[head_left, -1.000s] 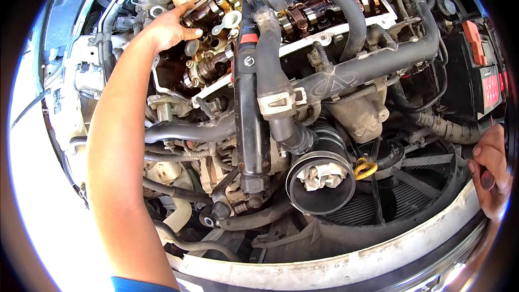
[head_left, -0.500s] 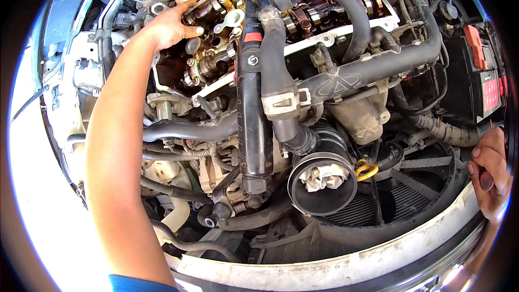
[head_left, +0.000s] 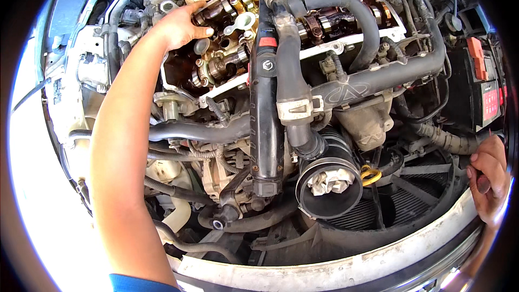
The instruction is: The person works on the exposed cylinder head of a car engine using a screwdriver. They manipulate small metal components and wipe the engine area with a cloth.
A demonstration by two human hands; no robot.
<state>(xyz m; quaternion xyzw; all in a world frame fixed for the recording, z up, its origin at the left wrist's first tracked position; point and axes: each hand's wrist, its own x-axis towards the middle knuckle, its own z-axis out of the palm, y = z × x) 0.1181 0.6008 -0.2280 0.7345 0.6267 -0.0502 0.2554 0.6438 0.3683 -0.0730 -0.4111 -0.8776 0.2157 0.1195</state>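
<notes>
My left hand (head_left: 178, 26) rests at the left edge of the uncovered cylinder head (head_left: 367, 35), thumb and forefinger spread apart. The other fingertips are hidden. Beside the thumb are oily camshafts (head_left: 221, 66) and a pale round-ended plastic part (head_left: 244, 20). Close to the right rim, my right hand (head_left: 492, 176) is curled above the car's front edge. Its fingers are closed round a small tool-like thing with a dark reddish round end (head_left: 484, 184); most of it is hidden, so its kind cannot be made out.
A long black bar with a red patch (head_left: 266, 130) runs across the engine's middle. Beside it is a black hose (head_left: 289, 59). An open intake duct (head_left: 330, 205) is stuffed with crumpled white material (head_left: 331, 181). A yellow dipstick loop (head_left: 371, 175), radiator fan (head_left: 416, 189) and battery (head_left: 476, 89) lie right.
The view has shifted a little, so the engine parts and my left hand appear slightly further right. Both hands keep the same posture and place on the car.
</notes>
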